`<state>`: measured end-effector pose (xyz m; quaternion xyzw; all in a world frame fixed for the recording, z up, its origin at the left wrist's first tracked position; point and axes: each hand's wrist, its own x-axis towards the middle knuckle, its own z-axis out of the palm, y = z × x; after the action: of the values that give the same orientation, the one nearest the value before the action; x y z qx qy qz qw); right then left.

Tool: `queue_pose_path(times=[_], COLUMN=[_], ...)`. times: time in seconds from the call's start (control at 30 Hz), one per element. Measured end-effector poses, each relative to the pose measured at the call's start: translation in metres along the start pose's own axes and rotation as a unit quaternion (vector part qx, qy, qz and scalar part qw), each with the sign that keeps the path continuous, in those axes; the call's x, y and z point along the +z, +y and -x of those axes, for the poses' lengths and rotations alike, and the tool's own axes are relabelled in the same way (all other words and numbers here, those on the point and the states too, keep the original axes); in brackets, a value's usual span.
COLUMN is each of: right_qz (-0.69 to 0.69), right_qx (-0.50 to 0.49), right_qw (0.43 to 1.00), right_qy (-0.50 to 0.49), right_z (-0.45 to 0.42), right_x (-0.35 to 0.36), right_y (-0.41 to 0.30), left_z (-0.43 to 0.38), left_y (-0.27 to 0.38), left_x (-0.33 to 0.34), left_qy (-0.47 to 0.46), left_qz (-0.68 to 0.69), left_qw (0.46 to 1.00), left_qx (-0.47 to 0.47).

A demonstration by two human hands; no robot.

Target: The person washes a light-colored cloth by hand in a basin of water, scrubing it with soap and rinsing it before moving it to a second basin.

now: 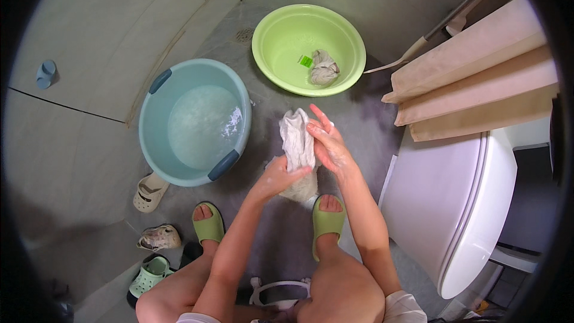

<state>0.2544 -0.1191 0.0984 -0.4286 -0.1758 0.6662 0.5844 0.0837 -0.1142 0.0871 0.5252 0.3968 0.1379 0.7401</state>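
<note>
My left hand [280, 175] grips the lower end of a wet, whitish fabric piece [297, 139], perhaps a sock, which stands up from the fist. Beside its right edge is my right hand [331, 146], fingers spread and flecked with white suds; the thumb is at the fabric's edge. Beneath my left hand sits a beige wet cloth bundle [301, 189], partly hidden by the hand. Beyond my hands, a light green basin [269, 72] holds shallow water and a crumpled greyish cloth [324, 68]. To the left stands a blue tub [154, 152] with cloudy water.
A white toilet [430, 197] stands at right, below a beige curtain [471, 67]. Beige clog [151, 193], sneaker [159, 237] and mint clog [150, 273] lie left of my green slides [209, 229]. A floor drain [245, 35] lies between the basin and the wall.
</note>
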Motion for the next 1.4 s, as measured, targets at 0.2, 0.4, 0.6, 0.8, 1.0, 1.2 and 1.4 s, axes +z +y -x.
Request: queue_pose_path(times=[0.2,0.4,0.6,0.8,1.0,1.2,1.4], right_qz=[0.182,0.227,0.659,0.631,0.628,0.649,0.649], right_qx=[0.027,-0.041,-0.444,-0.223,-0.304,-0.188,-0.302], right_qw=[0.983,0.954,0.598,0.702,0.715,0.709,0.694], right_qy=[0.009,0.194,0.101,0.243,0.055,0.204,0.074], right_z=[0.016,0.015,0.033,-0.001,0.050,-0.007,0.058], right_x=[-0.013,-0.001,0.068,0.020,0.053,0.015,0.078], right_y=[0.042,0.016,0.071,0.025,0.077,0.040,0.079], left_z=[-0.002,-0.018,-0.043,-0.038,-0.050,-0.026,-0.045], left_y=[0.008,-0.028,-0.106,-0.027,-0.106,-0.015,-0.105], left_x=[-0.018,-0.015,0.026,0.061,-0.001,0.048,-0.047], left_qy=[0.147,0.205,0.032,0.128,-0.328,0.164,-0.320], left_qz=[0.184,0.438,0.670,0.517,0.641,0.551,0.621], left_qw=[0.972,0.875,0.739,0.843,0.663,0.814,0.703], left_qx=[-0.003,-0.016,0.067,-0.076,0.204,-0.084,0.129])
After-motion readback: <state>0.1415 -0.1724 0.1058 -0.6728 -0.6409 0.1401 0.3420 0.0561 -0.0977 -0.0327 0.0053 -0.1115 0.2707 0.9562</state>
